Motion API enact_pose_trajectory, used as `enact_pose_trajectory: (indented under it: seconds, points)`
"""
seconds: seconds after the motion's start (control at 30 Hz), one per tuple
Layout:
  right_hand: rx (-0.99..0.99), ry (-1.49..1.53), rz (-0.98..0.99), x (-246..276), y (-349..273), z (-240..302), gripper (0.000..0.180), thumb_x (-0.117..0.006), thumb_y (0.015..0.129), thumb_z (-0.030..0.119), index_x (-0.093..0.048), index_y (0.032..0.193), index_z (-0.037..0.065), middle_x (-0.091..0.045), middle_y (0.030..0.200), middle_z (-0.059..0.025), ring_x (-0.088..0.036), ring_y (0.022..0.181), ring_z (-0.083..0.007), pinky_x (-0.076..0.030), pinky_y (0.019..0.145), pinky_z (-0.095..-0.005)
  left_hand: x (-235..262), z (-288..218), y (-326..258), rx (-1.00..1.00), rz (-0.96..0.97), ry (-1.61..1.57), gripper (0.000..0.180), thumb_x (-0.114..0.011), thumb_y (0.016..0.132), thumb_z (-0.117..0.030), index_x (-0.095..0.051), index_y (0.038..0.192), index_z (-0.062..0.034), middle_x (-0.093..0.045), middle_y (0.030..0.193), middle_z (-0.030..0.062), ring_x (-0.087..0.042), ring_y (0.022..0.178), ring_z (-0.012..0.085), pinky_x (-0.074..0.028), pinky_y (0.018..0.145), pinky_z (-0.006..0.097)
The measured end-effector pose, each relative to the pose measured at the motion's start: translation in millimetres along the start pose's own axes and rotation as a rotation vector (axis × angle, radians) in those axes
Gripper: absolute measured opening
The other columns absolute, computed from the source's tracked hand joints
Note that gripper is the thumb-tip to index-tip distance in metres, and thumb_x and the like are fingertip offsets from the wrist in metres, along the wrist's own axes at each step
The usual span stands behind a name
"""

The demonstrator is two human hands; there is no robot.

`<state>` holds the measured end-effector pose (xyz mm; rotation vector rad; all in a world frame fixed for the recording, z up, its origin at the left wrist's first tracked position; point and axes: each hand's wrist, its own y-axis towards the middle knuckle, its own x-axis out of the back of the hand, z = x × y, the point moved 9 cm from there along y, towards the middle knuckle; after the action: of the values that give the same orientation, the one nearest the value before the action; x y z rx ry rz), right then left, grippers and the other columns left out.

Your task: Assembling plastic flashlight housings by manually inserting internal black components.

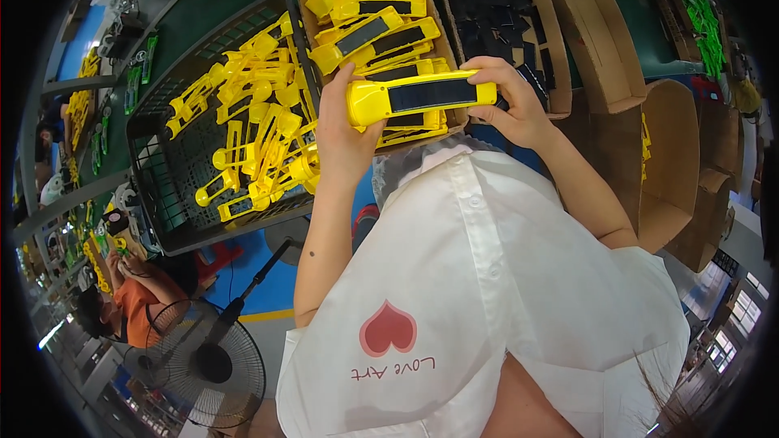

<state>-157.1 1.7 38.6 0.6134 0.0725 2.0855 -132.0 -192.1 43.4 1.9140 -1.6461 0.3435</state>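
Between my hands is a yellow plastic housing point(369, 103) with a long dark rectangular panel point(432, 96) facing up. My left hand point(342, 131) grips its wider, rounded left end. My right hand point(518, 104) pinches the narrower right end between thumb and fingers. Just beneath is a cardboard box point(303, 2) piled with similar yellow housings point(363, 35), many showing dark panels. To the left, a black plastic crate point(150, 174) holds many yellow housings point(264, 134), several with open rectangular windows. Dark flat panels point(491, 12) fill another cardboard box point(553, 36) at the right.
A further cardboard box point(596, 40) stands right of the dark panels, with a large carton point(672, 174) nearer me. A black fan point(215, 363) is at lower left. Beyond it sits a co-worker in orange point(150, 304). Green parts point(704, 28) lie far right.
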Motion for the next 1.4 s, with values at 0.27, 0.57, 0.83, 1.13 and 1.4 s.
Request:
enact_pose_trajectory:
  seconds: [0.27,0.57,0.83,1.13,1.4]
  points:
    - [-0.582,-0.227,0.101,-35.3,-18.1,-76.6,0.032,-0.043,0.087,0.029,-0.041,0.107,0.003,-0.058,0.076,-0.0149,-0.059,0.068,-0.0273,-0.048,0.059,-0.0341,-7.1,37.4,-19.2,-0.026,-0.011,0.483,0.056,-0.072,0.059,-0.021,-0.046,0.105,-0.0019,-0.04,0.113,0.0173,-0.033,0.108,0.0342,-0.028,0.09,0.047]
    - [-0.777,-0.815,0.025,0.5,-3.1,-103.2,0.038,-0.044,0.084,0.035,-0.045,0.104,0.003,-0.06,0.079,-0.0183,-0.059,0.075,-0.0321,-0.047,0.064,-0.0395,-78.2,36.7,-29.1,-0.087,0.288,0.647,0.062,-0.051,0.077,-0.043,-0.035,0.127,-0.0105,-0.02,0.135,0.0163,-0.016,0.126,0.0344,-0.017,0.097,0.053]
    - [-0.815,-0.735,-0.121,82.4,-17.0,-160.1,0.027,-0.053,0.077,0.029,-0.056,0.084,0.004,-0.06,0.08,-0.0176,-0.057,0.079,-0.0334,-0.045,0.069,-0.0409,19.3,63.4,9.7,-0.004,-0.284,0.446,0.028,-0.057,0.071,-0.011,-0.053,0.097,0.0005,-0.052,0.093,0.0191,-0.046,0.089,0.0346,-0.035,0.08,0.042]
    - [-0.415,-0.926,-0.207,112.2,63.7,-214.2,0.023,-0.055,0.075,0.012,-0.051,0.096,0.006,-0.051,0.1,-0.0122,-0.047,0.098,-0.0298,-0.042,0.08,-0.038,40.4,178.2,-34.7,0.411,0.24,0.724,0.022,-0.061,0.071,-0.013,-0.059,0.089,-0.0011,-0.055,0.085,0.0148,-0.049,0.082,0.0317,-0.041,0.071,0.038]
    - [-0.582,-0.96,0.018,102.7,85.5,-230.1,0.029,-0.06,0.073,0.017,-0.051,0.097,0.005,-0.052,0.097,-0.0147,-0.052,0.092,-0.0316,-0.044,0.076,-0.0393,137.7,107.7,-33.2,0.142,-0.485,0.542,0.009,-0.054,0.081,-0.008,-0.054,0.085,-0.0001,-0.056,0.071,0.0098,-0.055,0.06,0.0169,-0.043,0.054,0.026]
